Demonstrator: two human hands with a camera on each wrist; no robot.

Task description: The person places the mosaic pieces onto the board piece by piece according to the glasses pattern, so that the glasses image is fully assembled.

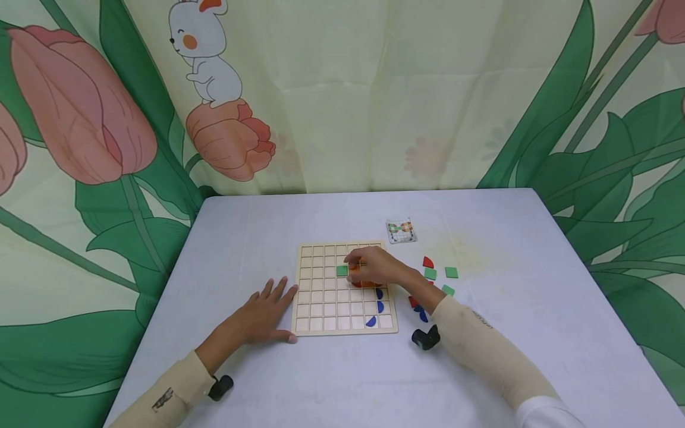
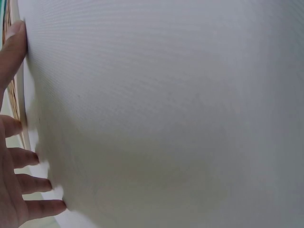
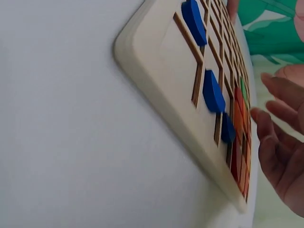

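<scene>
A wooden grid board (image 1: 317, 310) lies on the table. The left hand (image 1: 262, 315) rests beside its left edge, fingers spread, thumb at the lower left corner; in the left wrist view that hand (image 2: 16, 175) touches the board's rim. Over the board's upper right part is the right hand (image 1: 374, 266), fingers bent, covering orange and red pieces (image 1: 365, 285); whether it holds a piece is hidden. The right wrist view shows the right hand (image 3: 285, 137) just above these pieces. A green square (image 1: 342, 271) sits left of its fingertips. Several blue pieces (image 3: 213, 92) lie along the board's right side.
Right of the board lie loose green squares (image 1: 451, 272), red pieces (image 1: 428, 262) and blue pieces (image 1: 423, 315), some partly behind the right forearm. A small patterned card (image 1: 401, 231) is behind the board. A printed curtain (image 1: 342, 119) hangs behind the table.
</scene>
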